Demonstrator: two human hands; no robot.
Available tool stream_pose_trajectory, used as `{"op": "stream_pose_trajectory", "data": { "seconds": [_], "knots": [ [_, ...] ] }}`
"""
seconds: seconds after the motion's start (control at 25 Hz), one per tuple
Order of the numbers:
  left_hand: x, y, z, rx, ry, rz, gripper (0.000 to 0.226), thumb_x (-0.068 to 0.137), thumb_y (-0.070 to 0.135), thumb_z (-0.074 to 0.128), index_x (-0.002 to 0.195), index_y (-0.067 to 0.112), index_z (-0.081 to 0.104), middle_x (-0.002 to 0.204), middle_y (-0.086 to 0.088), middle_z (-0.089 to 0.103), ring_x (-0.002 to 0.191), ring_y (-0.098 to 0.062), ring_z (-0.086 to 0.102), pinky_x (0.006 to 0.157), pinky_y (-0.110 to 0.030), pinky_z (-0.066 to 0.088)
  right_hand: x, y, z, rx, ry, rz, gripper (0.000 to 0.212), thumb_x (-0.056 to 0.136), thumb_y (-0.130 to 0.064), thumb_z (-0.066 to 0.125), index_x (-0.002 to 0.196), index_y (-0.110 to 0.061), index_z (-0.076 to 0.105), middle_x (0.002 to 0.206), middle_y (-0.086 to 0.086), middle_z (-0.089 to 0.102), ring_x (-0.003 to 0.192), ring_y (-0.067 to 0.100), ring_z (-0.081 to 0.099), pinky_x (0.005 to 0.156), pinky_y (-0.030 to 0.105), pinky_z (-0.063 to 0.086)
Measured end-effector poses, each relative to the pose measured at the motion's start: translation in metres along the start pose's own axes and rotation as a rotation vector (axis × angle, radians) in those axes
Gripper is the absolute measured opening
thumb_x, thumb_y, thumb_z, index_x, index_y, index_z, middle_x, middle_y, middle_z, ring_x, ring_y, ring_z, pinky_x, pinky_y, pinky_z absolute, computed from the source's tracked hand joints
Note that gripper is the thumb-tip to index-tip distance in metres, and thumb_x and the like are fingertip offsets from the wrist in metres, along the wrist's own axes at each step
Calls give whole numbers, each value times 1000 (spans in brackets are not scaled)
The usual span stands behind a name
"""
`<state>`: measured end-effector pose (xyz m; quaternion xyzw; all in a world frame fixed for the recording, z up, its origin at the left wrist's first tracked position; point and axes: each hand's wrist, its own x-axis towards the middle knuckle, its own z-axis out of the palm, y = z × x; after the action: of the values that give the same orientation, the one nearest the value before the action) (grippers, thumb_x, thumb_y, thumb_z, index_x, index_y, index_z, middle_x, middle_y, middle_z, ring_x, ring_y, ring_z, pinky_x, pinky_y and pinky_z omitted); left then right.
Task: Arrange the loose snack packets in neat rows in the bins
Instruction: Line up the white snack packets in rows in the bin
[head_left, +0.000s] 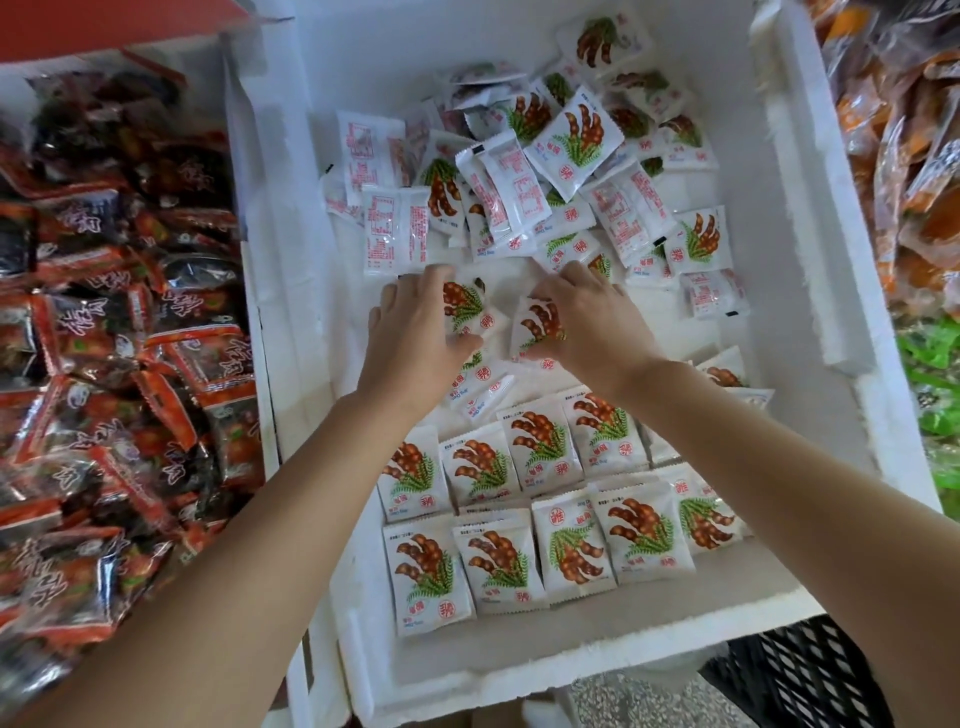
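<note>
down in a big white foam bin (810, 260), lots of small white snack packets (696, 244) with brown pods and green leaves printed on them. by the near edge of the bin, two neat rows of packets (519, 525), flat, picture side up, side by side and touching, one row just behind the other. by the far edge, a loose pile of packets (524, 171), lying every which way, some picture side up, some showing red print on the back, many on top of each other. a few more loose ones near the right wall.

in the middle of the bin, between the rows and the pile, a bare left hand (415, 332), palm down, fingers curled over the top and thumb tucked below, gripping one tilted packet (470, 306). just beside it, a bare right hand (592, 322), also palm down, pinching a second packet (537, 325) by its right side with thumb and fingers. the two held packets near each other, hard to tell if touching. some more packets under the hands, partly hidden.

past the left wall of the bin, a heap of red and black shiny packets (114, 338). past the right wall, a heap of orange packets (909, 156). at the near right corner, a black mesh basket (795, 670).
</note>
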<state>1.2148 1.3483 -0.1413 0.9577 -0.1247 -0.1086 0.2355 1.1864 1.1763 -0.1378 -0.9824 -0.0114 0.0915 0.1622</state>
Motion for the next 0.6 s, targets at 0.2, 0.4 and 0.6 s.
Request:
{"op": "stream_pose_trajectory", "data": {
  "seconds": [0.2, 0.4, 0.6],
  "knots": [
    [10, 14, -9, 144, -43, -33, 53, 85, 22, 72, 131, 9, 47, 124, -10, 55, 114, -29, 48, 88, -36, 35, -15, 5, -6, 228, 161, 106, 36, 89, -18, 63, 118, -6, 47, 110, 11, 64, 96, 29, 63, 73, 34, 51],
    [-17, 18, -22, -163, 46, -128, 19, 87, 18, 67, 98, 15, 51, 87, 6, 55, 74, -14, 54, 55, -25, 40, -37, 4, -15, 437, 276, 99, 28, 91, -13, 59, 116, -4, 51, 99, 6, 65, 87, 22, 62, 75, 27, 54],
    [-44, 15, -31, -812, -68, -350, 15, 92, 14, 63, 106, 18, 58, 94, 7, 63, 80, -8, 63, 69, -20, 56, -45, -16, -32, 708, 82, 36, 14, 89, -12, 61, 97, -22, 56, 88, -14, 62, 78, 1, 62, 67, 15, 52]
  ]
}}
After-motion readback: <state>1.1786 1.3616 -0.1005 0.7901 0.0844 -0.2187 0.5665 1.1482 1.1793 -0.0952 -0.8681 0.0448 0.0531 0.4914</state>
